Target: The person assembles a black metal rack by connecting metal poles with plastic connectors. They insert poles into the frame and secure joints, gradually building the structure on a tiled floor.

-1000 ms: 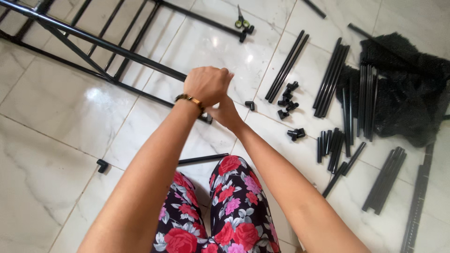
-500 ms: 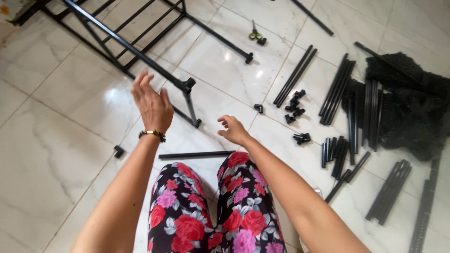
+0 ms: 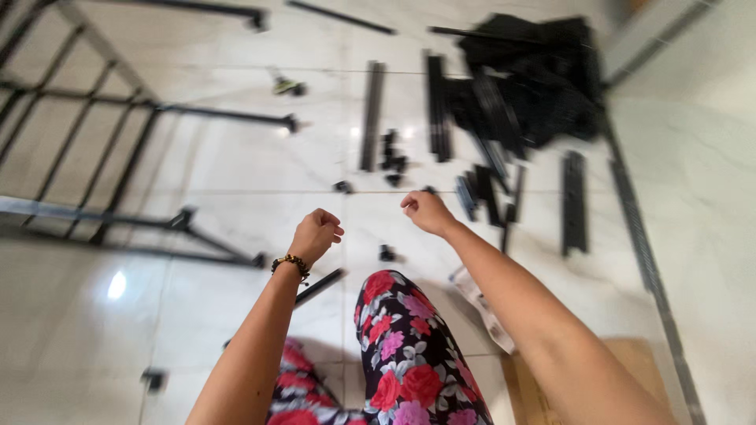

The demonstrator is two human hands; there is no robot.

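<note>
Both hands hang in the air above the white marble floor [image 3: 236,165], each loosely curled with the fingers folded in and nothing visibly held in either. The left hand [image 3: 315,234], a beaded bracelet [image 3: 290,264] at its wrist, hovers just beyond the knee of the flowered trousers [image 3: 402,346]; the right hand [image 3: 425,211] hangs a little farther out from that knee and to its right. A small black connector [image 3: 387,253] lies on the tile between the two hands, just past the knee, touched by neither. A short black rod [image 3: 319,286] lies near the knee, under the left forearm. Beyond the knee a cluster of small black fittings [image 3: 392,153] sits beside a pair of long black tubes [image 3: 372,114], with more bundled tubes [image 3: 480,185] and a heap of black fabric [image 3: 535,86] farther right. The partly built black metal frame [image 3: 118,173] sprawls well left of the knee. Bare tile lies open between frame and knee. A flat cardboard sheet [image 3: 535,393] lies close behind, right of the knee.
</note>
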